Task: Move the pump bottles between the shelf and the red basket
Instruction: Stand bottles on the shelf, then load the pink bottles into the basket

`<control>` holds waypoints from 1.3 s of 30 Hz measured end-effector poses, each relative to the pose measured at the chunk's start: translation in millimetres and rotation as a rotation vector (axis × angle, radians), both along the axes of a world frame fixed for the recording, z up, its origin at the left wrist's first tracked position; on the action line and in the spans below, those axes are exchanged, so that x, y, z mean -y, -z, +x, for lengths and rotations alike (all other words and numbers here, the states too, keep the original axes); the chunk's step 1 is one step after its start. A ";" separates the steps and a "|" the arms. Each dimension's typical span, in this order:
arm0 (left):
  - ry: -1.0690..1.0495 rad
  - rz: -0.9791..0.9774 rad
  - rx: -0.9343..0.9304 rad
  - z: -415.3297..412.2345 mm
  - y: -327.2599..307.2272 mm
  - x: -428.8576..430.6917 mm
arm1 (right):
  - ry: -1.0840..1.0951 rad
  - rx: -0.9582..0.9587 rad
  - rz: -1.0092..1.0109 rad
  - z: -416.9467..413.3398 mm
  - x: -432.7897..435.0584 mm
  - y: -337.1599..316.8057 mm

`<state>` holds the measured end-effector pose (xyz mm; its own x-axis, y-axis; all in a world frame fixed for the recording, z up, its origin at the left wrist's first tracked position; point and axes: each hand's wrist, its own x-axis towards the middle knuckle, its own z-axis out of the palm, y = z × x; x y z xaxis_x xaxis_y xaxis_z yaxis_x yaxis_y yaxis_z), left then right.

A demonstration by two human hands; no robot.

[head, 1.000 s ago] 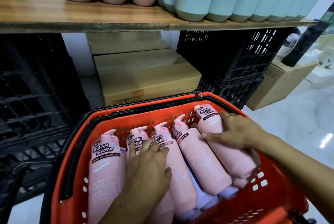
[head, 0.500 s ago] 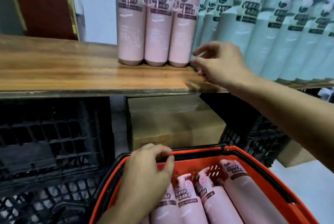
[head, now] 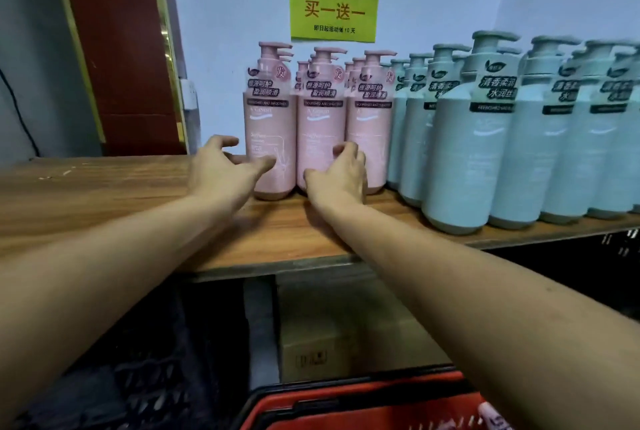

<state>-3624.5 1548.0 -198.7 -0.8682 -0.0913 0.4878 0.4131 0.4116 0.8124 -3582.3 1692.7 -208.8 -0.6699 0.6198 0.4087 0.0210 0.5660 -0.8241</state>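
on the shelf (head: 104, 194), against the wall, stand pink bottles (head: 322, 117). left hand (head: 221, 173) fingers (head: 225, 142) spread wide round the leftmost bottle (head: 270, 124), thumb touching its front. right hand (head: 341, 180) fingers (head: 346, 149) curl against the next two; grip unclear. basket (head: 346, 402) below.

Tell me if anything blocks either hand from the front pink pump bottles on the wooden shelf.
Nothing visible does. The left hand is at the leftmost front pink pump bottle, the right hand right before the middle front pink pump bottle. The pale green pump bottles stand further right.
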 end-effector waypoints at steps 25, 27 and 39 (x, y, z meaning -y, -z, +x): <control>0.375 0.013 0.007 79.8 12.1 -10.4 | -0.598 -0.405 -0.209 57.4 13.6 -3.3; 0.373 0.002 0.003 106.3 10.4 -7.9 | -0.685 -0.422 -0.256 85.5 16.5 -10.0; 0.419 -0.077 0.247 241.2 90.2 38.5 | -0.594 -0.252 -0.213 202.6 41.5 54.5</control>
